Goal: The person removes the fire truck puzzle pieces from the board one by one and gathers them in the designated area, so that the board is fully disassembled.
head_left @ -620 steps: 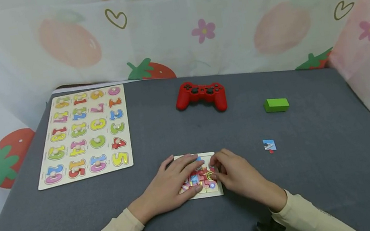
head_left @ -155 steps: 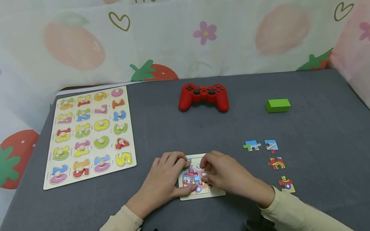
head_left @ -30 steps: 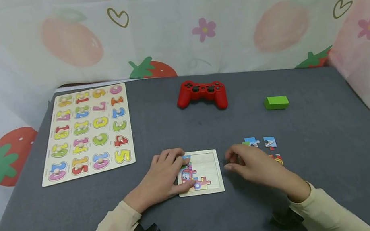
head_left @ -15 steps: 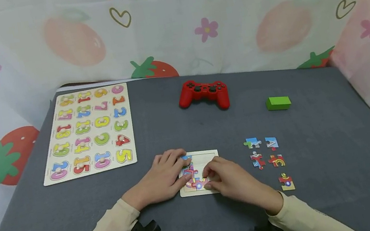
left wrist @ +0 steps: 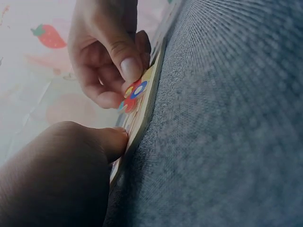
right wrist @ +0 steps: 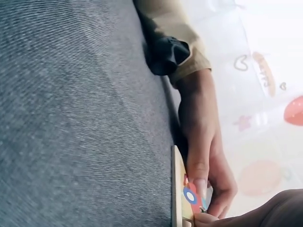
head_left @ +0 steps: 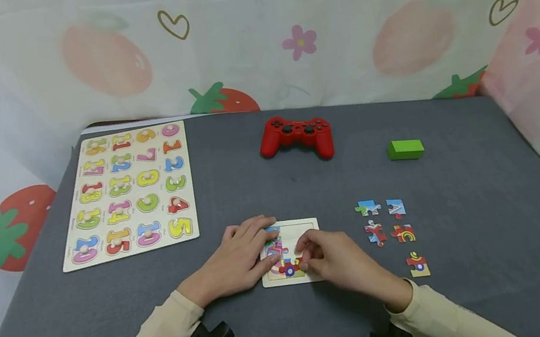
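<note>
A small wooden puzzle tray (head_left: 300, 232) lies flat before me, with pieces along its left side and bare wood at upper right. My left hand (head_left: 229, 262) rests over its left side, the thumb on the pieces, the fingers partly covering them. At the lower middle, my right hand (head_left: 336, 262) pinches a red puzzle piece with a blue wheel (head_left: 289, 269) between thumb and fingers. In the left wrist view this piece (left wrist: 138, 90) appears tilted up from the tray. The right wrist view shows a wheel piece (right wrist: 190, 196) beside the left thumb.
Several loose puzzle pieces (head_left: 375, 233) lie right of the tray. A number board (head_left: 191, 217) with knobbed numerals sits at left. Farther back are a red game controller (head_left: 295, 138) and a green block (head_left: 406, 150). A printed cloth hangs behind the grey tabletop (head_left: 480, 205).
Over the longer span, several pieces went from tray to table. One second ago my right hand was by those pieces; it came back left to the tray and now pinches the wheel piece.
</note>
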